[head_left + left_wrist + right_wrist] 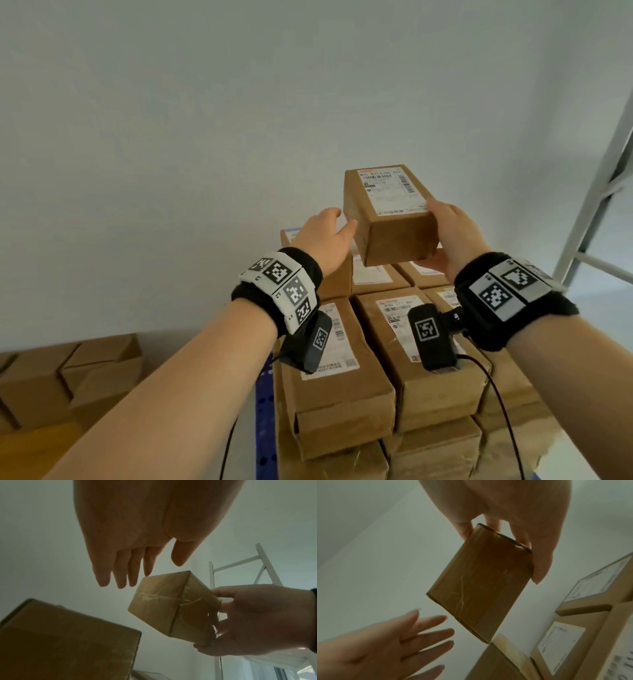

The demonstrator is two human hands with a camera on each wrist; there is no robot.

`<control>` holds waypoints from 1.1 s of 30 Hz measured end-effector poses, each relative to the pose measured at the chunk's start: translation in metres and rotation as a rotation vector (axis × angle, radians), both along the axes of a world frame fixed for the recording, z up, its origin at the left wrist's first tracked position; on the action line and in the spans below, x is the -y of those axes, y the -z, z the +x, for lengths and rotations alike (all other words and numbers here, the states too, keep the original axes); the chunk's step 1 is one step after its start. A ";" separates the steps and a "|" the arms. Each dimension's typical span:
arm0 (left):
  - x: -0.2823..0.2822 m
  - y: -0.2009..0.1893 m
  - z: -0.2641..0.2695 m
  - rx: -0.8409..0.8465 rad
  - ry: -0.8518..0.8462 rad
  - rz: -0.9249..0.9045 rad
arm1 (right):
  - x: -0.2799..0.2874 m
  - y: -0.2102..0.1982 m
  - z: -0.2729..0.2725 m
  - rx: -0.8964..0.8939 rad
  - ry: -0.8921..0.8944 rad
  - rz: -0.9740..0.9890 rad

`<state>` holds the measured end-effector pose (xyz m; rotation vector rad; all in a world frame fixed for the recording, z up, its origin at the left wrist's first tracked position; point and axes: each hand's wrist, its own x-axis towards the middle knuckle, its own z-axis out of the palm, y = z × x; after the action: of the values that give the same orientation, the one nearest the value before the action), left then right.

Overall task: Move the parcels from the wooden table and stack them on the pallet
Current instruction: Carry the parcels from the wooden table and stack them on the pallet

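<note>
My right hand (445, 236) grips a small brown parcel (390, 212) with a white shipping label, held in the air above the stack of parcels (342, 359). Its thumb lies on the label side and its fingers curl under the near end. The same parcel (173, 607) (479, 582) shows from below in both wrist views, with the right hand (257, 620) (522, 520) round its end. My left hand (325, 240) (133, 555) (402, 646) hovers just left of the parcel with straight, spread fingers, holding nothing. The blue pallet (265, 428) shows at the stack's left edge.
More brown parcels (68, 373) sit at the lower left on a wooden table (37, 448). A white metal frame (603, 192) stands at the right against the pale wall. Cables hang from both wrist cameras over the stack.
</note>
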<state>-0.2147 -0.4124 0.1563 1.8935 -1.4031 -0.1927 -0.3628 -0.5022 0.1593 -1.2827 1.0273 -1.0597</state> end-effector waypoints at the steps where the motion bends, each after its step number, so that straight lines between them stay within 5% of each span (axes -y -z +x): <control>1: 0.006 0.002 0.001 0.043 -0.016 0.055 | 0.009 0.003 0.000 0.001 -0.001 0.016; 5: 0.027 0.005 0.005 0.215 -0.088 0.255 | 0.039 0.009 0.003 -0.047 -0.033 0.022; 10: 0.042 0.014 0.009 0.295 -0.190 0.457 | 0.066 0.027 0.011 -0.336 -0.203 -0.066; 12: 0.045 0.020 0.009 0.313 -0.211 0.477 | 0.072 0.036 0.013 -0.575 -0.247 -0.151; 17: 0.044 0.024 0.004 0.370 -0.246 0.475 | 0.077 0.045 0.021 -0.760 -0.380 -0.264; 21: 0.042 0.023 -0.001 0.385 -0.241 0.481 | 0.085 0.044 0.022 -0.744 -0.448 -0.258; 27: 0.043 0.022 -0.004 0.420 -0.238 0.500 | 0.088 0.035 0.020 -0.543 -0.446 0.065; 33: 0.044 0.021 -0.005 0.445 -0.251 0.500 | 0.079 0.026 0.035 -0.688 -0.390 -0.340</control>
<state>-0.2196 -0.4559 0.1352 2.6308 -1.4731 0.0082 -0.3282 -0.5814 0.1333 -2.1127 1.0460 -0.4986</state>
